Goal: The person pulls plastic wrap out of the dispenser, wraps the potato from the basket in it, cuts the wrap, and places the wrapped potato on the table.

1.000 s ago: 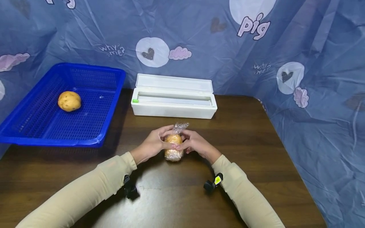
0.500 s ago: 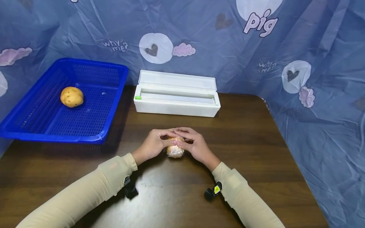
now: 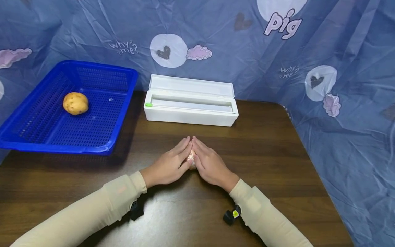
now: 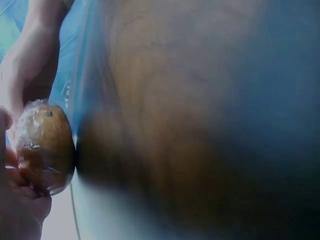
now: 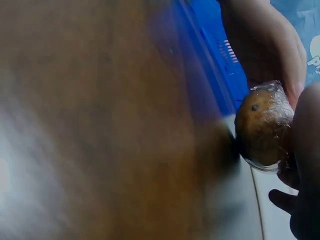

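Note:
A potato wrapped in clear cling film (image 3: 192,159) rests on the table in front of me, mostly hidden under both hands in the head view. My left hand (image 3: 168,166) lies against its left side, fingers fairly straight. From the right, my right hand (image 3: 213,168) presses on it with straight fingers, and the fingertips of both hands meet above it like a tent. In the left wrist view, the film on the wrapped potato (image 4: 52,150) looks crinkled at the upper side. The right wrist view shows a dark spot on the same potato (image 5: 260,135).
A blue plastic basket (image 3: 120,113) at the left holds a bare potato (image 3: 75,103). Behind the hands is a long white cling film box (image 3: 189,117), lid up, with a green slider at its left end. A blue printed curtain (image 3: 234,61) hangs behind the brown table (image 3: 265,151).
The twisted film tail standing up from the potato is no longer in sight. Both hands have moved from holding its sides with thumbs in front to pressing flat over it, fingers straightened.

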Demonstrator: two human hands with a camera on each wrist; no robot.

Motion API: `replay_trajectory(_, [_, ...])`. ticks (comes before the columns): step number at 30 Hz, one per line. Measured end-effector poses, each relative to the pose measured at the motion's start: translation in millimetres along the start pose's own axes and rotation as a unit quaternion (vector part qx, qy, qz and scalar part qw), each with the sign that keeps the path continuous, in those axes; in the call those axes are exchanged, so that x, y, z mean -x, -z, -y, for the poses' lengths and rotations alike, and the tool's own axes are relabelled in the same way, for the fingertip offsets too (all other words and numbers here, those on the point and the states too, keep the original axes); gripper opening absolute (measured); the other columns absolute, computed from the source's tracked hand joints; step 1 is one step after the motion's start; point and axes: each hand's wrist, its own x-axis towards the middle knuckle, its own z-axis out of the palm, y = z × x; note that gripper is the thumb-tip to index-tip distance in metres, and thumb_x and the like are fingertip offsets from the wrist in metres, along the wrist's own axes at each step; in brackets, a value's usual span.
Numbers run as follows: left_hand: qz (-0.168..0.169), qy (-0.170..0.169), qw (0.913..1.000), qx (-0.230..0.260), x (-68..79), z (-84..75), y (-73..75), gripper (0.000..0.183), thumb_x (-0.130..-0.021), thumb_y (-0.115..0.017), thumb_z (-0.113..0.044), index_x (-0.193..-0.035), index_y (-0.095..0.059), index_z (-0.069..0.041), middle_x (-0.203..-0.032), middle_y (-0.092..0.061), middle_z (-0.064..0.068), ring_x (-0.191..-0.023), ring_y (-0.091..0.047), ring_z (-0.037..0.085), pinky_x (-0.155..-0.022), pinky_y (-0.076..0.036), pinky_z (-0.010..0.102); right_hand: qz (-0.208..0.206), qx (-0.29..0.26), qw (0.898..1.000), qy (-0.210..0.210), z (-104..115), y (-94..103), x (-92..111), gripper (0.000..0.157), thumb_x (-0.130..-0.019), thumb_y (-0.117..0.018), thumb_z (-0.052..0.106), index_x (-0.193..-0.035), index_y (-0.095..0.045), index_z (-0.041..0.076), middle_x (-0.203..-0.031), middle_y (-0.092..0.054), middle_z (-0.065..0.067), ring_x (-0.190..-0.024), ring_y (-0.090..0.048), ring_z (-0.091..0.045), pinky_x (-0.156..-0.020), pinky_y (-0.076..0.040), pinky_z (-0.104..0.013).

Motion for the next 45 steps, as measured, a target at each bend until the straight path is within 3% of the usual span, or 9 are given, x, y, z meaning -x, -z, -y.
replay_trajectory(4, [0.053,-0.005,0.997,-0.057,2.5,-4.5,4.5,0.067,-0.109,-0.042,-0.031,-0.152,-0.019,0.014,-0.161,-0.009,0.032,-0.151,-0.015,0.041,-0.118,-0.024,0.048,0.043,0.016,0.999,0.022,2,7.3,-1,0.061,-0.105,-0.033,0.024,-0.154,-0.022,-0.011,-0.161,-0.023,-0.027,-0.152,-0.019,-0.028,-0.116,-0.03,-0.051])
replay_trajectory(11, [-0.026,-0.065,0.9939,-0.085,2.1,0.4,12.4,0.069,-0.096,-0.068,-0.026,-0.145,-0.04,0.014,-0.151,-0.037,0.033,-0.139,-0.042,0.04,-0.106,-0.043,0.044,0.066,0.036,0.996,0.048,-2,16.1,-2,0.068,-0.109,-0.028,0.04,-0.157,-0.015,-0.006,-0.164,-0.018,-0.024,-0.152,-0.017,-0.025,-0.116,-0.031,-0.05])
replay_trajectory(16, [-0.034,-0.087,0.9913,-0.092,-0.3,2.5,15.4,0.071,-0.093,-0.071,-0.027,-0.144,-0.043,0.013,-0.148,-0.042,0.032,-0.136,-0.047,0.04,-0.103,-0.046,0.043,0.067,0.026,0.996,0.044,-8,19.0,1,0.075,-0.104,-0.033,0.046,-0.159,-0.017,-0.001,-0.164,-0.021,-0.02,-0.15,-0.024,-0.024,-0.115,-0.033,-0.049])
replay_trajectory(26, [0.049,-0.067,0.9934,-0.079,-4.3,6.9,18.4,0.081,-0.089,-0.077,-0.03,-0.147,-0.038,0.013,-0.153,-0.035,0.032,-0.136,-0.045,0.041,-0.106,-0.044,0.043,0.082,0.006,0.997,0.013,-10,16.2,1,0.077,-0.1,-0.058,0.04,-0.158,-0.025,0.002,-0.163,-0.028,-0.017,-0.139,-0.044,-0.032,-0.11,-0.04,-0.046])
replay_trajectory(32, [0.041,-0.037,0.9959,-0.071,13.6,14.2,24.0,0.079,-0.087,-0.079,-0.027,-0.145,-0.042,0.011,-0.151,-0.04,0.03,-0.13,-0.051,0.041,-0.103,-0.047,0.042,0.075,-0.03,0.996,0.03,3,2.6,-12,0.082,-0.093,-0.071,0.038,-0.155,-0.033,0.0,-0.159,-0.034,-0.019,-0.139,-0.045,-0.031,-0.109,-0.042,-0.042])
replay_trajectory(37, [0.042,-0.031,0.9958,-0.076,16.7,13.8,25.0,0.078,-0.088,-0.078,-0.029,-0.146,-0.043,0.01,-0.152,-0.038,0.029,-0.132,-0.05,0.04,-0.104,-0.046,0.041,0.029,-0.046,0.998,0.029,8,-0.3,-17,0.081,-0.085,-0.081,0.038,-0.147,-0.046,-0.002,-0.152,-0.045,-0.02,-0.136,-0.049,-0.03,-0.107,-0.044,-0.042])
replay_trajectory(40, [0.059,-0.053,0.9934,-0.083,-5.9,3.8,17.6,0.078,-0.089,-0.077,-0.033,-0.148,-0.043,0.006,-0.155,-0.037,0.025,-0.132,-0.052,0.036,-0.105,-0.046,0.039,-0.004,-0.055,0.999,0.002,-3,13.6,-4,0.083,-0.081,-0.085,0.04,-0.143,-0.051,-0.003,-0.148,-0.05,-0.02,-0.133,-0.052,-0.031,-0.105,-0.045,-0.045])
replay_trajectory(43, [0.087,-0.092,0.9874,-0.095,-61.9,-25.1,-4.1,0.073,-0.089,-0.076,-0.039,-0.147,-0.049,-0.004,-0.156,-0.041,0.012,-0.128,-0.056,0.024,-0.103,-0.047,0.031,-0.026,-0.041,0.997,-0.064,-32,52.1,29,0.085,-0.077,-0.086,0.044,-0.142,-0.055,-0.002,-0.145,-0.053,-0.02,-0.129,-0.054,-0.036,-0.102,-0.047,-0.051])
replay_trajectory(45, [0.118,-0.121,0.9797,-0.107,-108.0,-58.7,-24.4,0.071,-0.09,-0.075,-0.043,-0.148,-0.048,-0.012,-0.156,-0.041,0.001,-0.125,-0.057,0.014,-0.099,-0.047,0.025,-0.027,-0.014,0.992,-0.125,-51,89.3,63,0.085,-0.077,-0.086,0.046,-0.141,-0.056,-0.001,-0.142,-0.055,-0.022,-0.123,-0.057,-0.041,-0.095,-0.049,-0.057])
